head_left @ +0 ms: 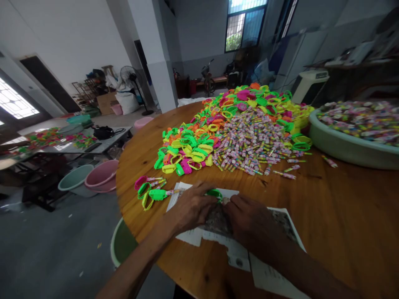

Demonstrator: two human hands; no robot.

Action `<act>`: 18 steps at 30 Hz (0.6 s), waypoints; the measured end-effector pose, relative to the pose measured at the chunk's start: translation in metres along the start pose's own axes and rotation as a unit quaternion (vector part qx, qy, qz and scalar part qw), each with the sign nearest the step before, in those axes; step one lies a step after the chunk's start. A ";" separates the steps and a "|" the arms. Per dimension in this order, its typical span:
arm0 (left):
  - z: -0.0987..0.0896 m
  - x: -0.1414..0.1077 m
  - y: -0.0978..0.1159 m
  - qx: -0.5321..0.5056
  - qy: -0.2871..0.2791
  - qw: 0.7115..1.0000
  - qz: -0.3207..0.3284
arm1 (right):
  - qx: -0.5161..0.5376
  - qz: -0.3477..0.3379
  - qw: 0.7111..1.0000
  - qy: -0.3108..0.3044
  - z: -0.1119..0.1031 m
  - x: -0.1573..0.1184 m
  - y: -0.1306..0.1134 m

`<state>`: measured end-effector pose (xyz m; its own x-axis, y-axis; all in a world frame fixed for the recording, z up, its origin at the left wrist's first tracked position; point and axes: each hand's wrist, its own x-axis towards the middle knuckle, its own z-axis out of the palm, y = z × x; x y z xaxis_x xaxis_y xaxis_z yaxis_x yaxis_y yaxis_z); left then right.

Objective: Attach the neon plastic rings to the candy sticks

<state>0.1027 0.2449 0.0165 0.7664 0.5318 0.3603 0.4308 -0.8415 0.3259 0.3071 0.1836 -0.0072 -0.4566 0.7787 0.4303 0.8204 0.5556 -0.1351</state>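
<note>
My left hand (195, 204) is closed, its fingers pinching a green plastic band (214, 193) shaped like a small loop. Close beside it, my right hand (246, 214) is pinched around a small pale piece (225, 200), mostly hidden by the fingers; it looks like the end of a printed tube. Under both hands lie printed paper sheets (191, 236) with a dark, worn patch. Left of my left hand, several bands with tubes attached (158, 194) rest on the wooden table (343, 216).
A large heap of neon bands (193, 145) and a pile of printed tubes (249, 141) cover the table's far side. More tubes fill a pale green basin (349, 145) at right. Pink (101, 176) and green basins (76, 180) stand left, beyond the table's curved edge.
</note>
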 end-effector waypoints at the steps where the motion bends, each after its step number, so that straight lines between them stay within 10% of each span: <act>1: 0.001 -0.001 -0.001 -0.002 0.002 1.000 0.000 | -0.019 -0.007 1.000 -0.003 -0.001 0.001 -0.002; 11: 0.008 -0.002 -0.005 0.031 -0.008 0.999 0.006 | -0.097 -0.039 0.994 -0.037 0.009 0.002 -0.003; 15: -0.004 -0.016 -0.003 0.100 -0.003 0.995 -0.016 | -0.079 -0.136 0.986 0.057 0.024 -0.007 0.017; 18: -0.022 -0.042 -0.005 0.147 0.055 0.982 -0.102 | -0.014 -0.080 0.990 0.111 0.030 -0.009 0.023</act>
<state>0.0582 0.2290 0.0191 0.6007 0.6854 0.4116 0.7013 -0.6989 0.1402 0.3193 0.1981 -0.0405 -0.4968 0.5962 0.6307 0.7546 0.6557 -0.0254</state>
